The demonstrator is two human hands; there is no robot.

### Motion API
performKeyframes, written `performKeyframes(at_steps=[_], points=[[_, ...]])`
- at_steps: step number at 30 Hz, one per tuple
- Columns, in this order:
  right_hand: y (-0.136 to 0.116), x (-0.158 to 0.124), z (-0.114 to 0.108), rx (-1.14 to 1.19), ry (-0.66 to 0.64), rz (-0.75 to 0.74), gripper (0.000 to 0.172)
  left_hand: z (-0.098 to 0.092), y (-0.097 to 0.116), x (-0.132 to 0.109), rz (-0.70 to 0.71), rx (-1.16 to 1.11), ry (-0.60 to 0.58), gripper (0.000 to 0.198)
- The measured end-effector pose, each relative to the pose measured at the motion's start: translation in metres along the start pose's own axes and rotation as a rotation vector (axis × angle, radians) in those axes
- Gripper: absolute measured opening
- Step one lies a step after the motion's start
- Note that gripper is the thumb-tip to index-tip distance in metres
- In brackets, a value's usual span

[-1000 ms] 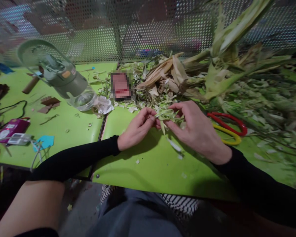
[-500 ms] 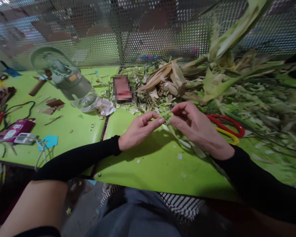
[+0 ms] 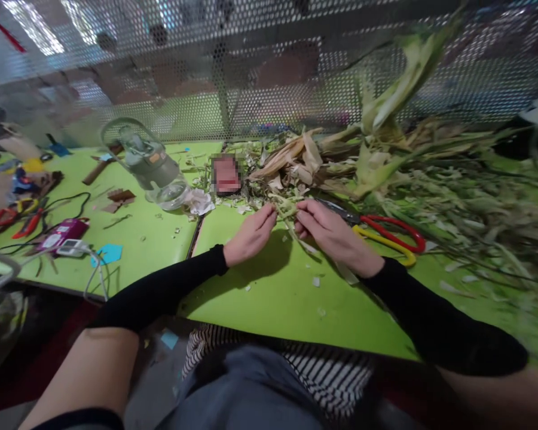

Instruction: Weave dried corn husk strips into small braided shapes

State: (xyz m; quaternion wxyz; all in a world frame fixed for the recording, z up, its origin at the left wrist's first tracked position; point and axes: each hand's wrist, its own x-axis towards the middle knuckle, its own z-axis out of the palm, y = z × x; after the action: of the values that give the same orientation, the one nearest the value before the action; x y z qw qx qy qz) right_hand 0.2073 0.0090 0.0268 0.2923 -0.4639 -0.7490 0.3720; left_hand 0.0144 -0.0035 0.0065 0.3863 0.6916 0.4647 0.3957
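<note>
Thin pale-green corn husk strips [image 3: 287, 210] stretch between my two hands above the green table. My left hand [image 3: 253, 235] is closed, its thumb and fingertips pinching one end of the strips. My right hand [image 3: 330, 234] pinches the other end between thumb and forefinger, with its other fingers curled under. A loose tail of husk hangs below the right fingers. Beyond my right hand lies a pair of scissors [image 3: 393, 234] with one red and one yellow handle; its dark blades show in part behind the fingers.
A heap of dried and green corn husks [image 3: 311, 158] covers the back and right. Behind it stands a perforated metal screen [image 3: 269, 71]. A water bottle [image 3: 155, 170], crumpled tissue [image 3: 200, 202], blurred-out phone-sized item [image 3: 226, 174], purple device [image 3: 67, 233] and cables lie leftward on the table [image 3: 260, 304].
My view has tilted upward, showing more of the screen. My left fingers have drawn straighter together around the strips, and the scissors' blades now show beyond my right hand.
</note>
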Motion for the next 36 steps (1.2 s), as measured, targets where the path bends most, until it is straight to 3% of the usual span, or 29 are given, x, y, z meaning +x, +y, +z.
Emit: performKeyframes(at_steps=[5, 12, 19, 26, 31, 33, 36], points=[[0.002, 0.002, 0.005, 0.021, 0.134, 0.002, 0.025, 0.01, 0.007, 0.014, 0.032, 0.111, 0.11, 0.022], [-0.002, 0.0, 0.012, 0.364, 0.153, 0.074, 0.026, 0.018, 0.003, 0.02, 0.102, 0.104, 0.16, 0.014], [0.005, 0.004, 0.003, 0.146, 0.339, -0.009, 0.025, 0.018, 0.004, 0.015, 0.027, -0.162, 0.032, 0.017], [0.004, 0.004, 0.0, 0.054, 0.31, -0.082, 0.026, 0.011, 0.026, 0.009, -0.192, -0.577, -0.068, 0.033], [0.006, 0.004, -0.001, 0.031, 0.301, -0.084, 0.023, 0.004, 0.027, 0.011, -0.235, -0.594, -0.117, 0.019], [0.006, 0.004, -0.002, 0.005, 0.284, -0.087, 0.023, 0.0, 0.027, 0.011, -0.206, -0.562, -0.155, 0.025], [0.004, 0.005, -0.005, -0.063, 0.271, -0.098, 0.024, -0.006, 0.028, 0.012, -0.15, -0.537, -0.216, 0.05]])
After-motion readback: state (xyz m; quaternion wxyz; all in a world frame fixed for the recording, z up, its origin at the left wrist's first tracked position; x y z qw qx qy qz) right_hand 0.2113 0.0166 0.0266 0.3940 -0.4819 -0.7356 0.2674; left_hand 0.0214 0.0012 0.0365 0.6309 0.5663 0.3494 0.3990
